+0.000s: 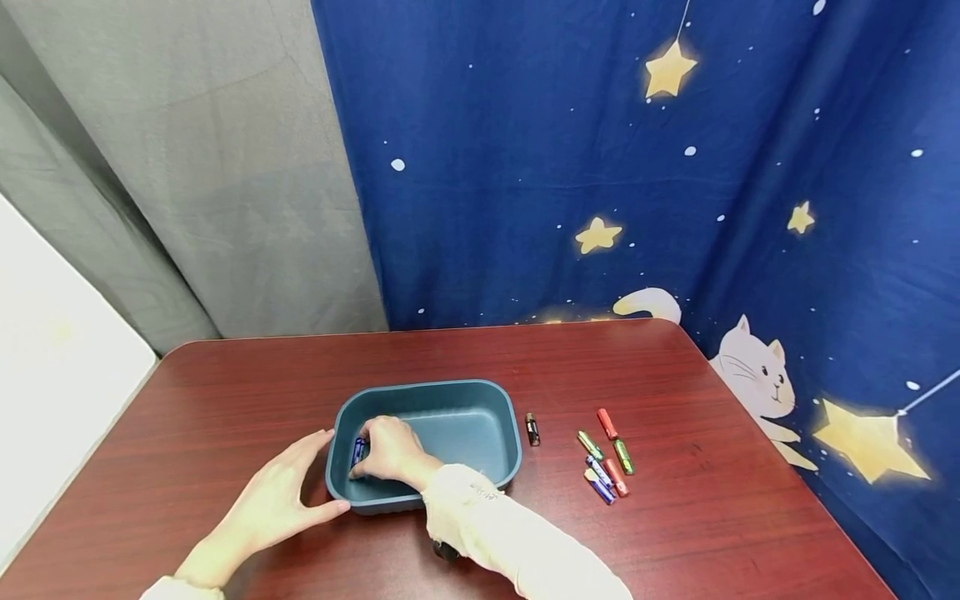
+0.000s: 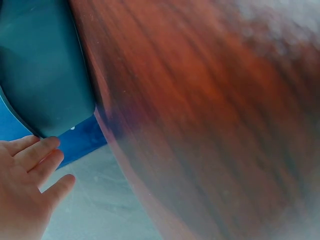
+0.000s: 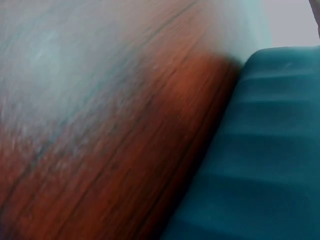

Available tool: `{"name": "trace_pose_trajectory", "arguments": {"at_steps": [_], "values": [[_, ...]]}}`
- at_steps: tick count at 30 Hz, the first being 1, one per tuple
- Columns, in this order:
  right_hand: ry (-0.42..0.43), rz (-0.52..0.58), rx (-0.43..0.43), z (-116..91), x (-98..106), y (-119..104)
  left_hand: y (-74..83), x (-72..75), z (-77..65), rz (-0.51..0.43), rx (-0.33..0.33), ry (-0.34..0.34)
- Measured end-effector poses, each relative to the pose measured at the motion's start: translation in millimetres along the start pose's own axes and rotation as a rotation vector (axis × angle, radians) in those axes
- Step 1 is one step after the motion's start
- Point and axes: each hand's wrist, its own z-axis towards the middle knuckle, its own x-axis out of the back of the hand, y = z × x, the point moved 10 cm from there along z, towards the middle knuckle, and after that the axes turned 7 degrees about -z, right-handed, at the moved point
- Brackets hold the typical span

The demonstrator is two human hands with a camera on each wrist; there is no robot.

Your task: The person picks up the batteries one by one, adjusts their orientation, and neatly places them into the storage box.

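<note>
A teal plastic bin (image 1: 471, 421) stands on the table. My right hand (image 1: 392, 450) reaches down into its left end, fingers bent, with thumb and fingertips at the two ends of a blue battery (image 1: 358, 451). Part of that battery is hidden by the hand, so whether more lie there is hard to tell. At the bin's left wall, my left hand (image 1: 273, 496) is spread, its fingertips and thumb touching the rim. The left wrist view shows those straight fingers (image 2: 42, 150) against the bin's edge. Only the bin's outer side (image 3: 260, 150) appears in the right wrist view, without the hand.
Right of the bin lies a single black battery (image 1: 532, 429). Farther right is a loose group of red, green and blue batteries, among them a red battery (image 1: 607, 423) and a green battery (image 1: 623, 457). The brown table (image 1: 720, 500) ends at a curtain (image 1: 525, 167) behind.
</note>
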Motion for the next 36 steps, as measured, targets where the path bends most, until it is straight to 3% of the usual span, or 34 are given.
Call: {"name": "trace_pose_trajectory", "arguments": {"at_steps": [8,16,25,36], "values": [[0.004,-0.104,0.025,2,-5,-5,-0.2,-0.3,-0.7,0.014,-0.001,0.005],[0.012,-0.095,0.044,-1,-4,-8,-1.1,-0.7,-1.0,0.007,0.007,-0.001],[0.015,0.024,0.015,-4,5,-1,-2.2,-1.7,0.8,-0.007,0.010,-0.013],[0.032,0.199,0.059,-14,30,14,-3.3,-2.5,0.8,-0.010,0.028,-0.019]]}}
